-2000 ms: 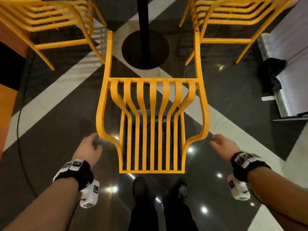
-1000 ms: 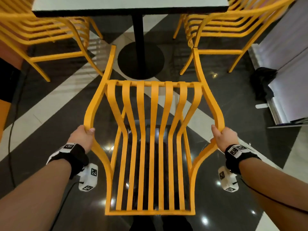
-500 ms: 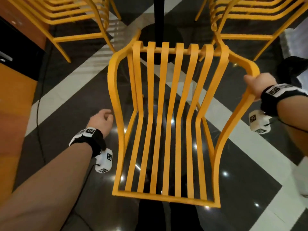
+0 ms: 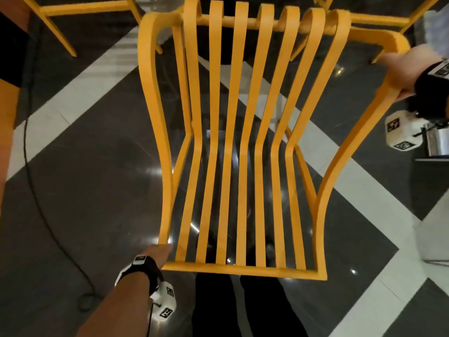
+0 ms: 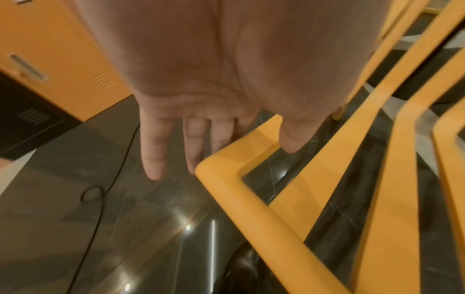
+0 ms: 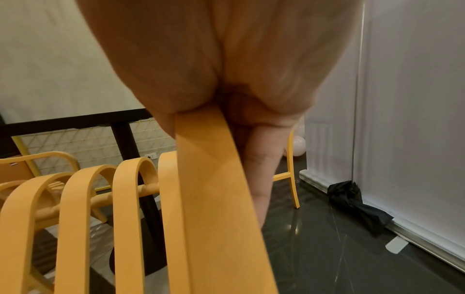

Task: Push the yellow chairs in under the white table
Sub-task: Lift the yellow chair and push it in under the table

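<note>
Nearest, at the bottom of the head view, the person's dark trouser legs [image 4: 245, 307] show below the top rail of a yellow chair [image 4: 240, 147]. This slatted chair fills the middle of the frame, its back close to the camera and its seat front running up toward the top edge.

The left hand [image 4: 158, 251] sits at the lower left corner of the chair back. In the left wrist view its fingers [image 5: 153, 151] are straight and spread, pointing down beside the corner of the frame, with the thumb just over the rail; they are relaxed, not wrapped round anything.

Farther up, at the right edge of the head view, the right hand [image 4: 403, 71] grips the chair's right armrest. The right wrist view shows the palm pressed on the yellow strip with the fingers [image 6: 261, 163] curled beneath it.

A glossy dark floor [image 4: 92, 181] with white bands lies under the chair, and a thin black cable [image 4: 36, 190] trails along the left side.

Beyond, the right wrist view shows a white table [image 6: 62, 59] on a black post, more yellow chairs [image 6: 37, 161] behind it, and a black bundle [image 6: 352, 201], perhaps a folded umbrella, against a white wall at the right.
</note>
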A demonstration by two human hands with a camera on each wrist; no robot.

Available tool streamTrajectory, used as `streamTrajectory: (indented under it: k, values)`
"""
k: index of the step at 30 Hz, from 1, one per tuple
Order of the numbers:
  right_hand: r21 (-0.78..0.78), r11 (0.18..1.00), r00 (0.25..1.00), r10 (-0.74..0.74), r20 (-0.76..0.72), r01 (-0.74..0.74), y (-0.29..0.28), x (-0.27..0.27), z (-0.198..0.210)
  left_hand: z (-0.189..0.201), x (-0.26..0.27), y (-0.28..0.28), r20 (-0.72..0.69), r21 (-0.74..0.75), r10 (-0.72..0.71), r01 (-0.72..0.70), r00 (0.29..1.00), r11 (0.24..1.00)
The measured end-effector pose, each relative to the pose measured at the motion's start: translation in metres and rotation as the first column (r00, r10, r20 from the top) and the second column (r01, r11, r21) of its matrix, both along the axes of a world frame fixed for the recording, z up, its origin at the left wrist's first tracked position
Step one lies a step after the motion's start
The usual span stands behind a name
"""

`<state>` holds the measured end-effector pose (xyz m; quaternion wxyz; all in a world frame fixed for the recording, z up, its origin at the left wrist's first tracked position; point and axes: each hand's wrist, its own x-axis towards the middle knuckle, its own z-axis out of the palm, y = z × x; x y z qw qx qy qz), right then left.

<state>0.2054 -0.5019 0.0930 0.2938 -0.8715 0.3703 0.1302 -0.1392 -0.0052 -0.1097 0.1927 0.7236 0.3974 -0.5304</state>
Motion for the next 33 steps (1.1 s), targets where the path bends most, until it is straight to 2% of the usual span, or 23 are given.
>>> streamTrajectory:
  k: [2,6,8,10,12,13,15,17,20,22,24,29,33]
  values:
    - [0.006,1.000,1.000,-0.007,0.002,0.007,-0.007,0.003,-0.005,-0.013,-0.009,0.005,0.010,-0.036,0.056,-0.056,0.998,0.998]
    - [-0.057,0.998,1.000,0.005,0.021,-0.004,0.002,-0.001,0.002,-0.007,-0.010,0.002,0.047,-0.010,-0.017,0.018,0.999,1.000]
    - [-0.095,0.994,0.997,0.060,0.052,-0.055,0.009,-0.004,0.005,0.001,-0.007,0.000,0.076,-0.001,-0.071,0.072,0.995,0.997]
    - [-0.207,0.966,0.986,0.163,0.022,-0.155,0.008,-0.018,-0.005,0.011,-0.003,0.000,0.109,0.016,-0.112,0.111,0.988,0.994]
    - [-0.199,0.951,0.969,0.214,-0.124,-0.235,0.003,-0.057,-0.033,0.024,0.004,0.000,0.161,0.054,-0.132,0.125,0.978,0.991]
    - [-0.161,0.938,0.933,0.261,-0.248,-0.305,0.003,-0.087,-0.047,0.032,0.008,-0.001,0.182,0.068,-0.144,0.133,0.973,0.989]
    - [-0.052,0.909,0.800,0.334,-0.498,-0.413,0.007,-0.162,-0.078,0.045,0.016,-0.002,0.203,0.075,-0.172,0.160,0.964,0.984]
    - [0.027,0.948,0.711,0.258,-0.654,-0.318,0.018,-0.235,-0.100,0.058,0.024,-0.002,0.221,0.072,-0.206,0.195,0.953,0.978]
    - [0.044,0.991,0.732,0.122,-0.671,-0.125,0.028,-0.297,-0.111,0.078,0.035,0.000,0.259,0.084,-0.237,0.223,0.936,0.971]
    - [0.033,0.997,0.789,0.080,-0.610,-0.076,0.033,-0.305,-0.104,0.094,0.040,0.002,0.270,0.113,-0.282,0.261,0.920,0.959]
    - [0.039,0.992,0.812,0.122,-0.571,-0.121,0.034,-0.302,-0.092,0.111,0.044,0.007,0.272,0.122,-0.312,0.289,0.910,0.950]
    - [0.038,0.960,0.781,0.248,-0.573,-0.277,0.041,-0.282,-0.043,0.165,0.063,0.021,0.255,0.132,-0.390,0.368,0.885,0.921]
    - [0.007,0.944,0.807,0.285,-0.517,-0.329,0.055,-0.253,0.001,0.206,0.098,0.039,0.301,0.167,-0.400,0.365,0.866,0.916]
